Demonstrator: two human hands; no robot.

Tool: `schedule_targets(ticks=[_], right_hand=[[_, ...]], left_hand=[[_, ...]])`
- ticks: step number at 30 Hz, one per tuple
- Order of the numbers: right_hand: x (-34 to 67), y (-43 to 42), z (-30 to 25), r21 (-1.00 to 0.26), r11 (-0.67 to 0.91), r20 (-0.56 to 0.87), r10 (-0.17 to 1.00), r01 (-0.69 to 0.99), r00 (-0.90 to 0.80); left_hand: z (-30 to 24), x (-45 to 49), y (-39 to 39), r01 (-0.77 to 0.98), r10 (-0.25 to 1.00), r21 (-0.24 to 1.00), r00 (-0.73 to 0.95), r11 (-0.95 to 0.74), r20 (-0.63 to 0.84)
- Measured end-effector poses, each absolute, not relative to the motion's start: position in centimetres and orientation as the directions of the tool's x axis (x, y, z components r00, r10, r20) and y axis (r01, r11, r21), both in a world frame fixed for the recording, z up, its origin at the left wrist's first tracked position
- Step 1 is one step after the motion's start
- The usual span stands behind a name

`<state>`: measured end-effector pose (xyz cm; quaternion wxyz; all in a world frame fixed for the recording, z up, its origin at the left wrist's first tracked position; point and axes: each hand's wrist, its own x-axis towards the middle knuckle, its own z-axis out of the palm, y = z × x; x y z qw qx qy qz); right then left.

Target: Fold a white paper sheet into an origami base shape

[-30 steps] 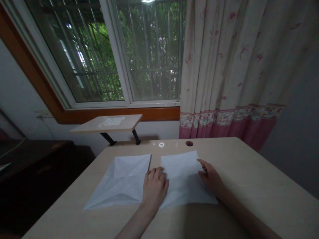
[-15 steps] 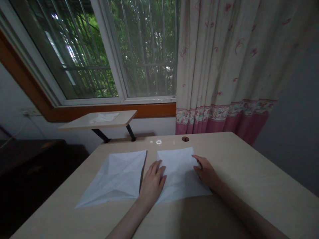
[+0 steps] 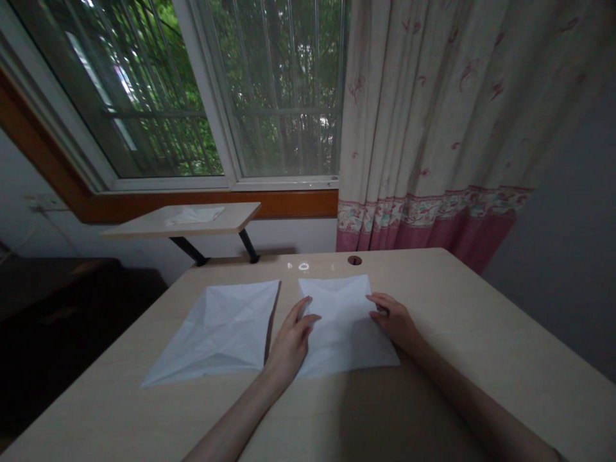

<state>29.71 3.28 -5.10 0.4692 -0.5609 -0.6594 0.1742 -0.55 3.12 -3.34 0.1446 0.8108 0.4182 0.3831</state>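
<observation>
One raised shelf (image 3: 144, 226) with a white piece (image 3: 195, 215) on it stands at the far left of the pale table (image 3: 486, 333). Nearer lies a creased sheet (image 3: 221, 330), white and untouched. Next, the left hand (image 3: 291, 335) meets the left edge of a second white sheet (image 3: 344, 327), lying flat; the right hand (image 3: 395, 321) meets its right edge. Whether either hand grips, I cannot tell.

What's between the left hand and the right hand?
The right-hand one of the two white sheets: it lies spread on the desk between the left hand and the right hand, as the head view shows.
</observation>
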Motion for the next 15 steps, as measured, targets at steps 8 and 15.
schedule_targets(ticks=[8,15], right_hand=[[29.2,2.5,-3.5,-0.808,0.299,0.418,0.898,0.508,0.135],[29.2,2.6,-3.6,-0.847,0.229,0.357,0.913,0.480,0.196]], left_hand=[[-2.2,-0.6,3.2,0.531,0.804,0.631,0.184,-0.565,0.565],[-2.1,-0.3,2.8,0.538,0.843,0.678,0.129,-0.501,0.522]])
